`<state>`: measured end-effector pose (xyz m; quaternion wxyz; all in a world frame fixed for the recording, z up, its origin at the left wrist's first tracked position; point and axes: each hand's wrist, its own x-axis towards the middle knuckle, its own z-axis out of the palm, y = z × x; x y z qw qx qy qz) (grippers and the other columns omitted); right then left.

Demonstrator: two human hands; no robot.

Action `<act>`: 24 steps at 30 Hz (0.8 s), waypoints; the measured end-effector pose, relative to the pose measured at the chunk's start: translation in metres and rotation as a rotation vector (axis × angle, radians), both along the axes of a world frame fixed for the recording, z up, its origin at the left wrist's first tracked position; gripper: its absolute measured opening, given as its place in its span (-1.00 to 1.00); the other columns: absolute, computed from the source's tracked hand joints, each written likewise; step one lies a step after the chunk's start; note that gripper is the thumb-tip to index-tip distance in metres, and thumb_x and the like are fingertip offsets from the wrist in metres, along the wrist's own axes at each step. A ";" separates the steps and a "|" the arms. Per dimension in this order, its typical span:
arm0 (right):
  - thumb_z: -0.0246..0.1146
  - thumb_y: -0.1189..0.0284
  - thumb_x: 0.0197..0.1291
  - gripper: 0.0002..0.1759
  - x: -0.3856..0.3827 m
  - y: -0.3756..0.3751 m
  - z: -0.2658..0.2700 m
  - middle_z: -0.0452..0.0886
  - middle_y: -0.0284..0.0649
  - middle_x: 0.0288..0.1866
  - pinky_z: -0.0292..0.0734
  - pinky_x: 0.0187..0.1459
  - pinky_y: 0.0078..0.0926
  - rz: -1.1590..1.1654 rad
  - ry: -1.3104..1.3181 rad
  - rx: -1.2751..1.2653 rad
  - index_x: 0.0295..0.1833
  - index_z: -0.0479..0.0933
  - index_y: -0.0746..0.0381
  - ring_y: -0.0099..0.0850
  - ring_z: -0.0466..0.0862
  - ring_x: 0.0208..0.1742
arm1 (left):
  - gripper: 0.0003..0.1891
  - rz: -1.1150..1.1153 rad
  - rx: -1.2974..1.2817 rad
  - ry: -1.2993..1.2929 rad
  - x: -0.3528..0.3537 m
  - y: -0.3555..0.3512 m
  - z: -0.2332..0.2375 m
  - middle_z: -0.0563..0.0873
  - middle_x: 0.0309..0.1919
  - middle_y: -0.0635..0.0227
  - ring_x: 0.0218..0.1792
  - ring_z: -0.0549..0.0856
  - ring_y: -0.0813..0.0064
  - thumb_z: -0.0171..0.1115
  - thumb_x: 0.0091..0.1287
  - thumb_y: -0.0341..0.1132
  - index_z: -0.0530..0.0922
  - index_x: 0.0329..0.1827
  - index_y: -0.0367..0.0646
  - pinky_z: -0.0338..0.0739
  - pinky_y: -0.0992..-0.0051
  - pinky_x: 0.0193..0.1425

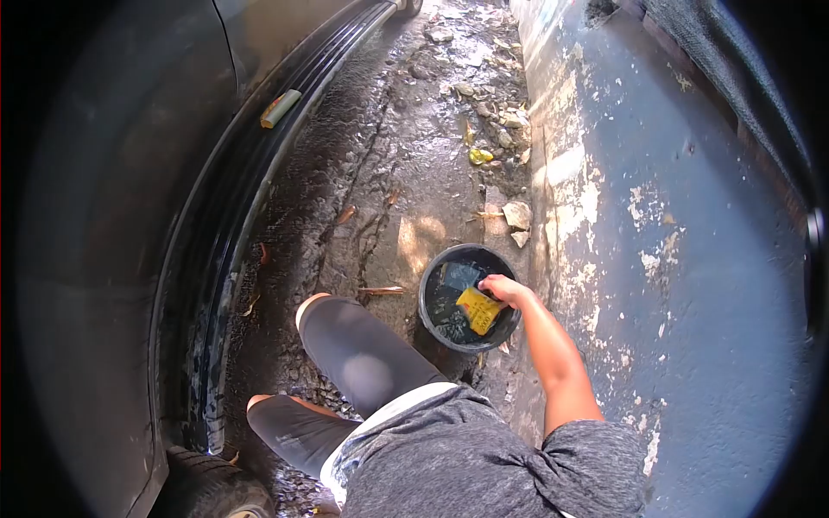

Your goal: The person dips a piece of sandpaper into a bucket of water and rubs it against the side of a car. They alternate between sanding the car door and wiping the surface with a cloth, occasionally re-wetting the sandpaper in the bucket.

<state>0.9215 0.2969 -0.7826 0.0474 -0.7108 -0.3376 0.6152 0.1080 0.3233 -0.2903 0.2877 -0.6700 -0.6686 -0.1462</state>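
My right hand [503, 289] reaches down over a black bucket [429, 319] of dark water on the wet ground and grips a yellow sponge [477, 309] just above the water. A dark cloth-like shape [460, 276] lies in the bucket behind the sponge. My left hand is out of view. My bent legs in dark leggings [358, 354] fill the space left of the bucket.
A dark car body [129, 216] with its sill runs along the left, with a tyre [207, 488] at the bottom. A peeling blue-grey wall [673, 259] rises on the right. Dry leaves and litter [496, 121] lie on the wet, narrow strip of ground between them.
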 end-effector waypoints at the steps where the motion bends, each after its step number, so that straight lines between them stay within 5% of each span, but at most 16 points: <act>1: 0.37 -0.12 0.25 -0.31 0.002 0.000 0.004 0.68 -0.18 0.22 0.58 0.21 -0.07 0.125 -0.098 -0.033 0.32 0.58 0.12 -0.18 0.67 0.19 | -0.56 -0.001 0.000 -0.001 0.000 -0.001 0.000 0.72 0.06 0.02 0.01 0.73 0.20 0.17 0.52 -0.02 0.49 0.29 -0.12 0.61 0.29 0.18; 4: 0.49 -0.33 -0.05 -0.01 0.008 -0.009 -0.011 0.67 0.02 0.31 0.53 0.34 -0.32 0.517 -0.276 0.149 0.35 0.60 0.16 -0.21 0.68 0.30 | -0.56 -0.003 -0.001 0.001 0.001 -0.002 -0.001 0.72 0.05 0.02 0.01 0.73 0.19 0.17 0.52 -0.01 0.50 0.28 -0.12 0.61 0.29 0.17; 7: 0.57 -0.15 -0.10 -0.11 -0.016 -0.026 -0.015 0.59 0.01 0.34 0.48 0.40 -0.14 0.726 -0.605 0.264 0.30 0.62 0.15 -0.06 0.58 0.38 | -0.56 -0.022 0.005 -0.003 0.000 0.002 0.008 0.72 0.05 0.02 0.01 0.73 0.19 0.17 0.52 -0.01 0.50 0.26 -0.13 0.61 0.29 0.17; 8: 0.61 -0.05 -0.17 -0.14 -0.020 -0.033 -0.032 0.51 0.03 0.40 0.38 0.45 0.07 0.724 -0.702 0.356 0.26 0.61 0.16 0.03 0.45 0.48 | -0.56 -0.006 0.018 0.007 0.001 -0.007 0.009 0.72 0.05 0.02 0.01 0.73 0.19 0.17 0.51 -0.01 0.51 0.26 -0.13 0.61 0.29 0.17; 9: 0.42 0.32 0.06 -0.51 -0.028 -0.048 -0.040 0.44 0.08 0.49 0.33 0.47 0.08 0.717 -0.846 0.635 0.14 0.66 0.25 0.04 0.40 0.51 | -0.56 -0.005 0.035 0.015 0.003 -0.008 0.012 0.72 0.04 0.02 0.01 0.73 0.18 0.17 0.51 -0.01 0.51 0.25 -0.13 0.61 0.29 0.17; 10: 0.34 0.44 0.09 -0.57 -0.023 -0.057 -0.089 0.42 0.09 0.51 0.29 0.49 0.07 0.648 -0.940 0.943 0.13 0.66 0.26 0.04 0.41 0.50 | -0.56 -0.011 0.050 0.020 0.008 -0.010 0.014 0.72 0.04 0.02 0.01 0.73 0.18 0.17 0.51 -0.01 0.51 0.25 -0.13 0.61 0.29 0.17; 12: 0.53 0.17 -0.07 -0.34 -0.046 -0.051 -0.049 0.41 0.07 0.49 0.29 0.49 0.07 0.801 -0.851 0.760 0.18 0.60 0.20 0.03 0.36 0.53 | -0.56 -0.010 0.072 0.027 0.019 -0.017 0.015 0.72 0.04 0.02 0.01 0.73 0.18 0.17 0.51 0.00 0.52 0.24 -0.13 0.61 0.29 0.16; 13: 0.61 0.06 -0.17 -0.25 -0.057 -0.053 -0.053 0.53 0.07 0.36 0.44 0.40 0.00 0.720 -0.764 0.702 0.14 0.58 0.18 0.00 0.51 0.41 | -0.56 -0.008 0.081 0.024 0.023 -0.020 0.015 0.72 0.04 0.02 0.00 0.73 0.17 0.17 0.51 0.00 0.52 0.24 -0.13 0.61 0.29 0.16; 15: 0.37 0.12 0.14 -0.49 -0.078 -0.054 -0.049 0.73 0.12 0.07 0.63 0.22 -0.06 0.668 -0.632 0.393 0.13 0.59 0.20 0.02 0.75 0.11 | -0.56 -0.009 0.095 0.009 0.030 -0.024 0.012 0.72 0.03 0.02 0.00 0.73 0.17 0.17 0.51 0.00 0.52 0.23 -0.14 0.61 0.29 0.16; 17: 0.23 0.10 0.22 -0.51 -0.086 -0.055 -0.102 0.72 0.10 0.14 0.61 0.27 -0.12 0.642 -0.693 0.344 0.10 0.66 0.21 0.02 0.73 0.20 | -0.56 -0.004 0.110 -0.010 0.035 -0.030 0.008 0.72 0.03 0.02 0.00 0.73 0.17 0.18 0.50 0.00 0.53 0.22 -0.14 0.61 0.28 0.16; 20: 0.21 0.09 0.22 -0.44 -0.092 -0.032 -0.136 0.68 0.04 0.27 0.59 0.30 -0.16 0.911 -0.570 0.193 0.17 0.67 0.26 0.01 0.70 0.25 | -0.56 -0.003 0.129 -0.036 0.041 -0.038 0.004 0.72 0.03 0.02 0.00 0.73 0.16 0.18 0.50 0.01 0.53 0.21 -0.14 0.61 0.28 0.15; 24: 0.30 0.19 0.12 -0.72 -0.109 -0.017 -0.136 0.82 -0.09 -0.19 0.67 -0.11 -0.27 0.374 -0.193 0.123 -0.21 0.80 0.08 -0.20 0.80 -0.16 | -0.56 -0.012 0.150 -0.038 0.038 -0.040 0.007 0.72 0.02 0.02 0.00 0.73 0.15 0.18 0.50 0.01 0.54 0.19 -0.15 0.61 0.28 0.15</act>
